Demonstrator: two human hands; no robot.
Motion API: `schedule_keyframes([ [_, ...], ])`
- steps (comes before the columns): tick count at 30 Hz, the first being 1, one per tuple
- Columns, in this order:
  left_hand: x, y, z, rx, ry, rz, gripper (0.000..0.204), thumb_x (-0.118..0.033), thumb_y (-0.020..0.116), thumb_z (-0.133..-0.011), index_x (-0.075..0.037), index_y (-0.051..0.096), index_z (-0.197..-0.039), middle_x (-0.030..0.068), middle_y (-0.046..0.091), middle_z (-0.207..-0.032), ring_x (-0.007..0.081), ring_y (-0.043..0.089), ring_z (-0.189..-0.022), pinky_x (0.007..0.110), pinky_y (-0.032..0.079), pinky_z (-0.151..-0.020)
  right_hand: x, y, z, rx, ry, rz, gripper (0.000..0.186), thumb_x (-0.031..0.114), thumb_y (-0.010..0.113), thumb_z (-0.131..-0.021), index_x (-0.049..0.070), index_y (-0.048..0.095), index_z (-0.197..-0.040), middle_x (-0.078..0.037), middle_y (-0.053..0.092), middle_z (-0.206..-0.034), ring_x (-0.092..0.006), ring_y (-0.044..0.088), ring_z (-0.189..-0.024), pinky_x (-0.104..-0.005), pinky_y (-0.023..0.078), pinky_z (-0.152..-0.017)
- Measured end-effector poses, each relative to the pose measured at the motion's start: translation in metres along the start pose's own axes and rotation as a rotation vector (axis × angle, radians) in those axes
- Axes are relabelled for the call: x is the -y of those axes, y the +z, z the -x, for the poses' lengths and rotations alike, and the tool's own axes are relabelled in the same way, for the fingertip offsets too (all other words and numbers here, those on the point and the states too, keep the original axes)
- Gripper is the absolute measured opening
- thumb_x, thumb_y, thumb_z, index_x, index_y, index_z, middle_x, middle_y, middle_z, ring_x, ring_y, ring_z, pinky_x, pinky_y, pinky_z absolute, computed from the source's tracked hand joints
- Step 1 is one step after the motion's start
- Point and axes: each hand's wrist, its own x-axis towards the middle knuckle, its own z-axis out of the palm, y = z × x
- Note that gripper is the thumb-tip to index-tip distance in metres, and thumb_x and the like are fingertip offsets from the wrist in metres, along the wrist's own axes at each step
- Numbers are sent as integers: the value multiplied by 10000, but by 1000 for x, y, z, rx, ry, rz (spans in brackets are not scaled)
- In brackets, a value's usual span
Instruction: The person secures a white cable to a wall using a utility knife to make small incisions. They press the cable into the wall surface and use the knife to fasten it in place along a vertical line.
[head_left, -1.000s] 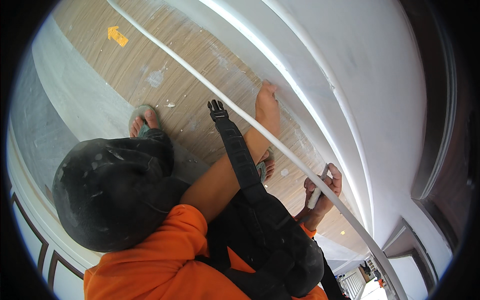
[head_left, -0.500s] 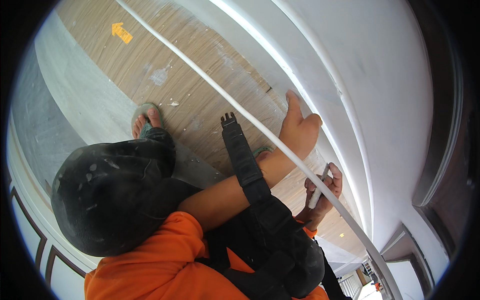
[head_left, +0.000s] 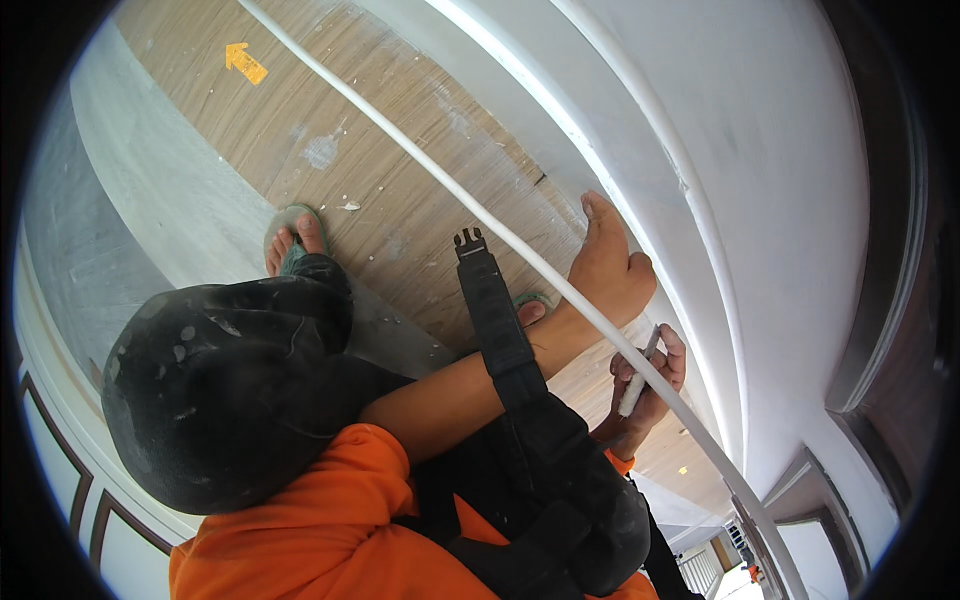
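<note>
Two bare hands are in view: the left hand (head_left: 610, 265) far on the white wall base, and the right hand (head_left: 648, 385) nearer on the right, and it has one small white tool (head_left: 637, 378) in its grip. There are two feet in sandals on the wooden floor (head_left: 330, 140), the left foot (head_left: 290, 240) and the right foot (head_left: 532, 305). I count also one long white strip (head_left: 420, 170), one yellow arrow mark (head_left: 245, 62) far left, and one black strap (head_left: 490, 310).

The long white strip (head_left: 520, 250) runs out of frame at the top and lower right, crossing and hiding part of the right hand (head_left: 650, 385), while a dark strap (head_left: 495, 310) covers the left forearm.
</note>
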Motion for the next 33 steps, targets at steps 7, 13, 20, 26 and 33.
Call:
schedule_keyframes([
  [7,-26,-27,-24,-93,-222,401,721,-74,476,-874,173,127,-1454,213,607,-1014,208,584,-767,320,488,-719,2,-10,3,1,-19,73,537,303,633,-935,-40,482,-1319,-93,624,-617,-142,543,-471,-287,440,-475],
  [13,3,0,-18,-191,126,-27,842,-49,489,-868,212,-98,-1412,437,290,-1355,434,333,-1298,412,291,-1093,4,1,2,0,-19,27,486,267,576,-968,-41,469,-1329,-86,619,-611,-136,554,-479,-293,443,-476],
  [20,8,5,-3,-74,280,-37,889,-74,520,-896,224,-159,-1385,510,-70,-1442,619,-37,-1385,523,72,-1187,9,-4,3,113,-112,-51,419,170,500,-979,-22,456,-1348,-69,600,-602,-135,496,-441,-294,413,-495],
  [26,21,9,1,-107,364,-98,875,-134,525,-943,213,-133,-1403,509,-62,-1443,621,-25,-1386,534,94,-1182,18,15,1,116,-31,-209,462,96,479,-940,-11,409,-1383,-70,589,-601,-136,472,-427,-302,396,-489],
  [33,31,-13,5,-222,235,118,511,-134,564,-957,106,376,-1366,347,323,-1453,446,307,-1383,436,277,-1139,3,15,-33,537,247,-364,526,82,494,-921,8,365,-1426,-79,569,-589,-146,457,-424,-295,345,-426],
])
